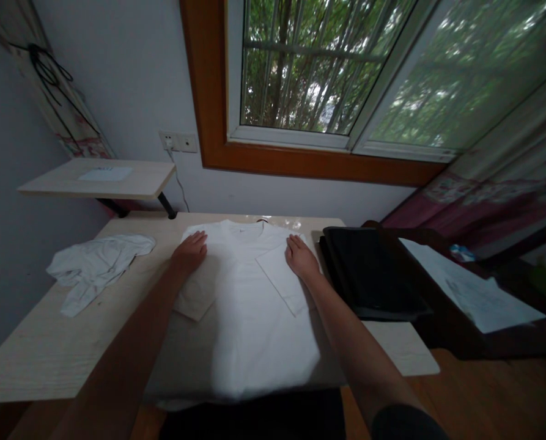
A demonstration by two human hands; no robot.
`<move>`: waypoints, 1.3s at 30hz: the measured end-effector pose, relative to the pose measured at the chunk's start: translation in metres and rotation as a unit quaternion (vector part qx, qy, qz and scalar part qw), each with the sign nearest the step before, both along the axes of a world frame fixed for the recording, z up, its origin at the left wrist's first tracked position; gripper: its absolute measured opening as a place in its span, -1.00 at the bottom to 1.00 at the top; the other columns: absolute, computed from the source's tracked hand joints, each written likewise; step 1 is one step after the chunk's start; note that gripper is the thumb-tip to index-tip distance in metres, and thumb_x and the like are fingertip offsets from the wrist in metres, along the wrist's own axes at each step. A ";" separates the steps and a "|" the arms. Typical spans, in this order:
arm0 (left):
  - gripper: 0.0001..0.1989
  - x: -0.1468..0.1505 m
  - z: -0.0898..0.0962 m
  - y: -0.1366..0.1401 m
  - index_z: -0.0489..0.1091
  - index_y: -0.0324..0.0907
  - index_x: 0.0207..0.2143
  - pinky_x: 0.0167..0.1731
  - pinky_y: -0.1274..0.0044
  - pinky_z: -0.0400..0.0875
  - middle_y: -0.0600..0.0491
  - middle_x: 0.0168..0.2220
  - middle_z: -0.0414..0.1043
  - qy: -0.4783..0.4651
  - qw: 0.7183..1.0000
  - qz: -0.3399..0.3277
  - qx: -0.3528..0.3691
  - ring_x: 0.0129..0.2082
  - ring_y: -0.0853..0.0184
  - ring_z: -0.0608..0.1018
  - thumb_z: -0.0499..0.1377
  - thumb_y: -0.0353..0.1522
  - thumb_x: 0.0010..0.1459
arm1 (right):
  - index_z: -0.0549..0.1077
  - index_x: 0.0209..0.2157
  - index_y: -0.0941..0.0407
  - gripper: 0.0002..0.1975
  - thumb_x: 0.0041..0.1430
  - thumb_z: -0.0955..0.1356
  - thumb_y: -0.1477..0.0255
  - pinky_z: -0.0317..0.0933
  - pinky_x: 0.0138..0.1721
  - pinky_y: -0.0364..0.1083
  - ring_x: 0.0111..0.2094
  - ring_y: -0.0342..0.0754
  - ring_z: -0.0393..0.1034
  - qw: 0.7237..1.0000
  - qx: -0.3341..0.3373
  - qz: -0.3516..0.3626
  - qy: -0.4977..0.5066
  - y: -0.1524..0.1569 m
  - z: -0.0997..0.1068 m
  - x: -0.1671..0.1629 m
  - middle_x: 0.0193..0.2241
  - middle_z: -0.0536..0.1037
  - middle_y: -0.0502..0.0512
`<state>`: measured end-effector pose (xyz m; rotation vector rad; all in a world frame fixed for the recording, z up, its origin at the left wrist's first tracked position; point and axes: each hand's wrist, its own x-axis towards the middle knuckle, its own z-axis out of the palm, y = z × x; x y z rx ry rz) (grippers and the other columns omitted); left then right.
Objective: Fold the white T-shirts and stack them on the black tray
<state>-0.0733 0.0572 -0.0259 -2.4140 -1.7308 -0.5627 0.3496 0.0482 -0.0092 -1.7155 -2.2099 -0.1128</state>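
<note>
A white T-shirt (pixel 249 305) lies spread on the pale wooden desk (pixel 38 342), its neckline toward the wall and its lower edge reaching the desk's front edge. Both sleeves rest folded inward over the body. On the left shoulder of the shirt lies my left hand (pixel 191 250), flat, fingers stretched out. My right hand (pixel 301 256) rests flat on the right shoulder, beside the folded sleeve, with its fingers extended. Neither hand grips any cloth that I can see.
A crumpled white cloth (pixel 101 263) lies on the desk at left, below a small raised shelf (pixel 62 177) bearing a paper sheet. A flat black item (pixel 373 269) sits at the right. Beyond it, a white sheet (pixel 469 287) lies on dark furniture. A window rises behind.
</note>
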 end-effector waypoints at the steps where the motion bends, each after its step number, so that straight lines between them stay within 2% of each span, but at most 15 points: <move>1: -0.46 -0.001 0.000 -0.004 0.35 -0.30 0.27 0.40 0.30 0.14 -0.14 0.34 0.30 0.008 1.000 -0.006 -0.004 0.38 0.21 0.31 -0.12 -0.31 0.37 | 0.37 0.27 0.35 -0.48 0.41 0.14 0.45 0.01 0.42 0.06 0.40 0.09 0.12 1.000 -0.001 0.001 0.002 -0.001 -0.001 0.000 0.33 0.33 0.32; 4: -0.44 -0.005 0.003 -0.016 0.28 -0.28 0.32 0.41 0.25 0.10 -0.13 0.39 0.21 0.014 1.000 -0.006 -0.007 0.41 0.17 0.25 -0.13 -0.28 0.39 | 0.33 0.31 0.33 -0.47 0.41 0.16 0.43 0.02 0.42 0.09 0.42 0.10 0.08 1.000 -0.004 0.009 0.010 -0.007 -0.002 0.002 0.36 0.27 0.31; 9: -0.44 -0.010 0.012 -0.041 0.22 -0.27 0.35 0.41 0.30 0.11 -0.11 0.43 0.12 -0.002 1.000 -0.011 -0.020 0.42 0.20 0.23 -0.11 -0.27 0.39 | 0.32 0.31 0.32 -0.47 0.43 0.16 0.37 0.01 0.42 0.09 0.42 0.11 0.07 1.000 -0.011 0.026 0.008 -0.033 -0.006 0.008 0.38 0.24 0.32; 17: -0.49 -0.015 0.018 -0.070 0.37 -0.27 0.24 0.38 0.31 0.21 -0.14 0.33 0.32 -0.010 1.000 -0.018 -0.018 0.35 0.18 0.34 -0.08 -0.28 0.37 | 0.25 0.36 0.27 -0.43 0.48 0.14 0.27 -0.04 0.41 0.15 0.44 0.13 0.01 1.000 -0.018 0.015 -0.014 -0.082 -0.006 0.022 0.41 0.17 0.32; 20: -0.50 -0.009 0.016 -0.083 0.38 -0.33 0.21 0.37 0.30 0.22 -0.21 0.30 0.34 -0.005 1.000 0.009 0.001 0.34 0.15 0.36 -0.07 -0.29 0.36 | 0.26 0.35 0.27 -0.44 0.48 0.13 0.27 -0.03 0.40 0.19 0.44 0.17 0.00 0.999 -0.015 -0.002 -0.030 -0.090 -0.003 0.019 0.40 0.19 0.34; 23: -0.50 -0.002 0.013 -0.094 0.37 -0.40 0.19 0.36 0.27 0.23 -0.31 0.27 0.35 0.009 0.998 0.064 0.013 0.32 0.08 0.37 -0.09 -0.32 0.36 | 0.32 0.32 0.24 -0.46 0.47 0.14 0.26 -0.02 0.38 0.22 0.41 0.25 0.04 0.999 0.006 -0.034 -0.035 -0.094 0.001 0.014 0.37 0.26 0.33; 26: -0.51 0.002 0.008 -0.098 0.37 -0.38 0.19 0.35 0.25 0.23 -0.33 0.25 0.35 0.011 0.996 0.092 0.012 0.31 0.04 0.37 -0.07 -0.33 0.34 | 0.37 0.28 0.20 -0.48 0.45 0.16 0.25 0.03 0.34 0.24 0.34 0.29 0.14 0.998 0.027 -0.057 -0.019 -0.096 0.005 0.011 0.32 0.33 0.34; 31: -0.52 0.001 0.008 -0.093 0.32 -0.24 0.24 0.30 0.23 0.30 -0.22 0.26 0.35 -0.003 0.995 0.101 0.016 0.29 0.06 0.38 -0.05 -0.30 0.34 | 0.37 0.28 0.19 -0.48 0.43 0.17 0.27 0.04 0.32 0.28 0.30 0.30 0.16 0.998 0.035 -0.059 0.004 -0.092 0.006 0.010 0.28 0.36 0.34; 39: -0.52 -0.004 0.014 -0.076 0.30 -0.28 0.22 0.34 0.24 0.24 -0.24 0.27 0.33 0.001 0.995 0.097 -0.004 0.33 0.06 0.33 -0.07 -0.26 0.36 | 0.38 0.24 0.20 -0.52 0.42 0.18 0.30 0.04 0.32 0.23 0.26 0.27 0.20 0.997 0.037 -0.070 -0.005 -0.069 0.008 0.005 0.25 0.38 0.36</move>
